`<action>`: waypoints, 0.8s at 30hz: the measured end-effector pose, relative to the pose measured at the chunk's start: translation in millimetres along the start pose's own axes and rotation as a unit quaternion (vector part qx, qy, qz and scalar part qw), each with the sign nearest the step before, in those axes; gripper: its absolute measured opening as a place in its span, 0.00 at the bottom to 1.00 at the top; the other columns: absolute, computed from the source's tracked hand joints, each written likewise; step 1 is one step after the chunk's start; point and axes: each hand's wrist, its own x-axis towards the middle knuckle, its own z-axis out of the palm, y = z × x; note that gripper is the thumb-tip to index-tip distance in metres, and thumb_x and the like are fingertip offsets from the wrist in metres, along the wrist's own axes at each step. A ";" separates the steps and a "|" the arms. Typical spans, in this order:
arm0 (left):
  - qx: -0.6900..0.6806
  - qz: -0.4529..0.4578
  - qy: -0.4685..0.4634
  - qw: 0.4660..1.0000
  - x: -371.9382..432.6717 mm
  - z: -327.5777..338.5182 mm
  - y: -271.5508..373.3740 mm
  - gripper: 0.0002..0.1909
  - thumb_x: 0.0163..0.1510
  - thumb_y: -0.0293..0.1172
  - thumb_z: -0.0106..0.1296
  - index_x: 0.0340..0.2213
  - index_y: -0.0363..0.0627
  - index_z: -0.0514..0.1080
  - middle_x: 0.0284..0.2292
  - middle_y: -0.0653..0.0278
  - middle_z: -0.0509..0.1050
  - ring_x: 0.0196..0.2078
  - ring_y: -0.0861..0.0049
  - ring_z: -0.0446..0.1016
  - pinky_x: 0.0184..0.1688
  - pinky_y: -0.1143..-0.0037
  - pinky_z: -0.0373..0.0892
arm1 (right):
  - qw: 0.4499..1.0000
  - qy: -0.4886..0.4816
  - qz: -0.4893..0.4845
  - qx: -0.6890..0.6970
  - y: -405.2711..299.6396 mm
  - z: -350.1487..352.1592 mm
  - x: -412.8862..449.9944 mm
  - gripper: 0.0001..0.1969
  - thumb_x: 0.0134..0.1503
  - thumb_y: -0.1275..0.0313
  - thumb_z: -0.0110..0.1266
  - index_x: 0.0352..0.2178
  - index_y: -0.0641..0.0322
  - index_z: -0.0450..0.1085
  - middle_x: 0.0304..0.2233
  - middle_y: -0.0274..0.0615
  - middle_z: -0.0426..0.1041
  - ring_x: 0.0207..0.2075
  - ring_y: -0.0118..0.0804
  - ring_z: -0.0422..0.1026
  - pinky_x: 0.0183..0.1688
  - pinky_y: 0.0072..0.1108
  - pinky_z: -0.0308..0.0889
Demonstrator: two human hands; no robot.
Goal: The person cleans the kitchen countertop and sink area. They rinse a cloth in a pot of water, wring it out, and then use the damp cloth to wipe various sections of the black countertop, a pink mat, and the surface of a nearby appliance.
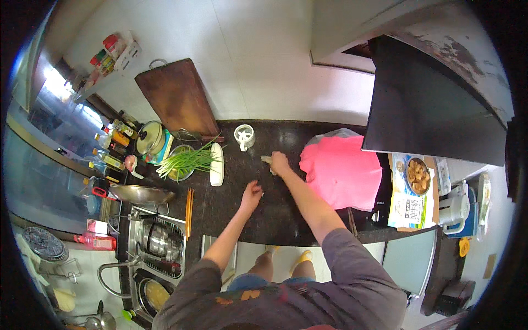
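My right hand grips a pale cloth against the dark stone counter; most of the cloth is hidden under the fingers. My left hand hovers over the counter nearer to me, its fingers loosely bent and nothing visible in it. Just right of my right hand, a bright pink cloth is spread over the cooktop, with grey material showing behind it. Beyond my hands stands a cup-like container with white pieces inside. Left of it lies a long white object.
Green onions lie across a bowl by a leaning wooden cutting board. Chopsticks rest beside the sink, near a wok. At right are a bowl of brown chunks and a white kettle. A range hood overhangs.
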 end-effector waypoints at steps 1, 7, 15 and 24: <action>-0.113 -0.137 0.009 0.984 19.6 34.5 27.1 0.21 0.53 0.23 0.45 0.48 0.35 0.58 0.38 0.55 0.70 0.39 0.66 0.71 0.41 0.72 0.69 | 0.993 -0.074 -0.035 0.090 36.9 -9.0 -1.7 0.10 0.32 0.73 0.58 0.20 0.63 0.69 0.22 0.49 0.73 0.22 0.44 0.73 0.28 0.30 0.66; -0.256 -0.303 0.027 0.918 96.7 89.6 27.9 0.18 0.50 0.22 0.48 0.44 0.35 0.63 0.35 0.51 0.71 0.36 0.63 0.73 0.38 0.67 0.72 | 0.980 -0.157 0.083 0.093 81.0 -38.0 -22.0 0.13 0.35 0.72 0.57 0.26 0.67 0.71 0.24 0.49 0.73 0.29 0.47 0.73 0.31 0.30 0.67; 0.114 -0.014 -0.023 0.993 116.7 115.9 25.0 0.09 0.48 0.29 0.51 0.29 0.37 0.75 0.26 0.52 0.76 0.31 0.65 0.75 0.35 0.70 0.69 | 0.995 -0.012 0.070 -0.069 66.9 4.5 -59.8 0.14 0.51 0.70 0.47 0.37 0.69 0.66 0.41 0.53 0.64 0.40 0.52 0.66 0.37 0.34 0.68; 0.133 0.245 -0.085 0.957 144.8 93.4 155.7 0.17 0.55 0.32 0.44 0.45 0.36 0.67 0.41 0.47 0.72 0.45 0.65 0.71 0.46 0.75 0.65 | 0.859 0.398 0.092 0.309 36.1 -79.5 34.4 0.08 0.48 0.72 0.48 0.26 0.68 0.70 0.24 0.58 0.70 0.28 0.55 0.71 0.30 0.37 0.64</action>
